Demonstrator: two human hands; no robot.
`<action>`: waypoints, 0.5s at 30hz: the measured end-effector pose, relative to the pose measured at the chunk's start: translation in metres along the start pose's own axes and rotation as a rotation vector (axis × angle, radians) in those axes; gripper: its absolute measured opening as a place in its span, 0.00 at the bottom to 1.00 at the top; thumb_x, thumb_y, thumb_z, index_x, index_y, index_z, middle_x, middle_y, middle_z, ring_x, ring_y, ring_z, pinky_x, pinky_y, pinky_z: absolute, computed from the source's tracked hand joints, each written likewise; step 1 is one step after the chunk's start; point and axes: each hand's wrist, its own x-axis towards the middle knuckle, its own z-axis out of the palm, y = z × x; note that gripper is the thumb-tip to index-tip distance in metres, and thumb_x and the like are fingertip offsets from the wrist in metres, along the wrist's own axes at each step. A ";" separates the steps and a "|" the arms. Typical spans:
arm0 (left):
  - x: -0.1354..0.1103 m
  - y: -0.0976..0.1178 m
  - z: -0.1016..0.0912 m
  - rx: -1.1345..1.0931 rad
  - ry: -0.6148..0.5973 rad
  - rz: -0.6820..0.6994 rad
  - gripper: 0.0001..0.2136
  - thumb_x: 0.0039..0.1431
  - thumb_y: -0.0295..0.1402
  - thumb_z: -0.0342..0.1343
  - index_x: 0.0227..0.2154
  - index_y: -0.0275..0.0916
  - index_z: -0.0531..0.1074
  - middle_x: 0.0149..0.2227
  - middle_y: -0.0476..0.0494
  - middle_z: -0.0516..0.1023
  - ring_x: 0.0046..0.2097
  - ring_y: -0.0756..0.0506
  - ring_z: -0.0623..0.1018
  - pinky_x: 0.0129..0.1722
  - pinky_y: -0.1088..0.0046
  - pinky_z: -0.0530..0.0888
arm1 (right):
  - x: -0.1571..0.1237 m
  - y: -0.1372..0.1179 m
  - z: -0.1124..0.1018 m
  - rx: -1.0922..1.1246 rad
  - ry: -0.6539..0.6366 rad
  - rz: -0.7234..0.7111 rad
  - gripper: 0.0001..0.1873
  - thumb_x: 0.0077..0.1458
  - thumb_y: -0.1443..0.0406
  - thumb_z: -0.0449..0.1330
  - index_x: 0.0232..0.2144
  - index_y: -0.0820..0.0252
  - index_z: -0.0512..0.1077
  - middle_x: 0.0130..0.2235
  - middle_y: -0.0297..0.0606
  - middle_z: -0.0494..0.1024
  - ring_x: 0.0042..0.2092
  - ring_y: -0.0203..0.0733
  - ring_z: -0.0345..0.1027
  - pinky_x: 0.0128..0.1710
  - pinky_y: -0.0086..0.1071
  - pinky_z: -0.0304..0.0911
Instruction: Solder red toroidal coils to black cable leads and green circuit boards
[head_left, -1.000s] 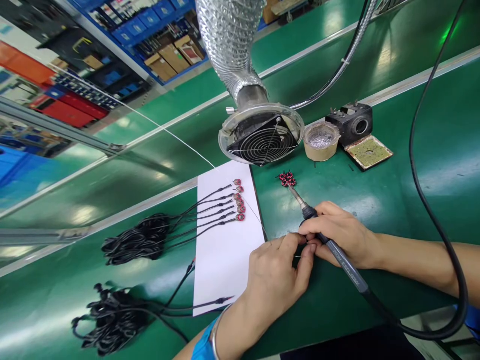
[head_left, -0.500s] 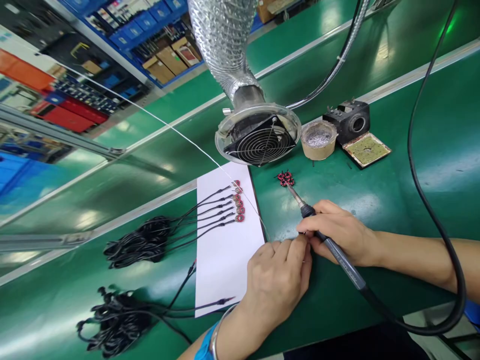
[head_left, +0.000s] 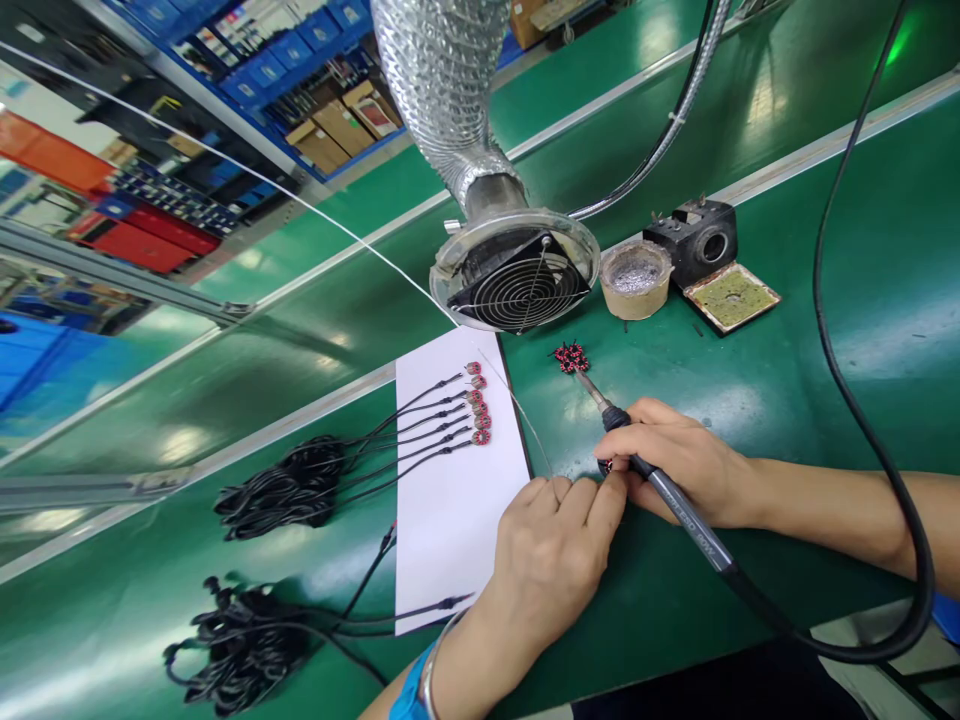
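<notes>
My right hand (head_left: 682,462) is closed round a soldering iron (head_left: 690,520). The iron's tip points away from me, near a small cluster of red-and-black round parts (head_left: 571,357) on the bench; whether they touch I cannot tell. My left hand (head_left: 555,545) is a closed fist against my right fingertips, and a thin solder wire (head_left: 534,432) runs into it. Between the two hands a small red-and-black round part (head_left: 606,466) peeks out, mostly covered by fingers. On a white sheet (head_left: 439,510) to the left, several such parts (head_left: 480,410) lie in a row at the cable ends.
A fume extractor (head_left: 525,285) on a foil duct hangs above the bench. Behind stand a solder-filled pot (head_left: 636,282) and an iron stand (head_left: 697,240) with a sponge tray (head_left: 731,298). Bundled black cables (head_left: 289,485) lie left; the iron's cord (head_left: 862,400) loops at right.
Both hands stay together; the fingers have shifted slightly and more of the small round part shows between them. The thin wire now bows more loosely to the left hand.
</notes>
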 end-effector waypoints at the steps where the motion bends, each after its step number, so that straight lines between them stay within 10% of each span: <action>1: 0.000 0.000 0.001 -0.015 -0.008 -0.014 0.08 0.65 0.22 0.47 0.41 0.36 0.70 0.21 0.51 0.69 0.23 0.46 0.68 0.25 0.66 0.60 | 0.000 0.000 0.000 0.001 0.003 -0.002 0.20 0.51 0.77 0.52 0.46 0.58 0.63 0.32 0.34 0.71 0.35 0.39 0.58 0.34 0.31 0.61; 15: -0.007 0.004 0.010 -0.153 -0.084 -0.265 0.05 0.63 0.25 0.45 0.36 0.40 0.64 0.23 0.52 0.74 0.21 0.46 0.74 0.22 0.69 0.65 | 0.002 -0.003 0.000 -0.010 0.003 0.020 0.16 0.53 0.76 0.52 0.43 0.58 0.65 0.30 0.33 0.70 0.34 0.39 0.57 0.34 0.30 0.59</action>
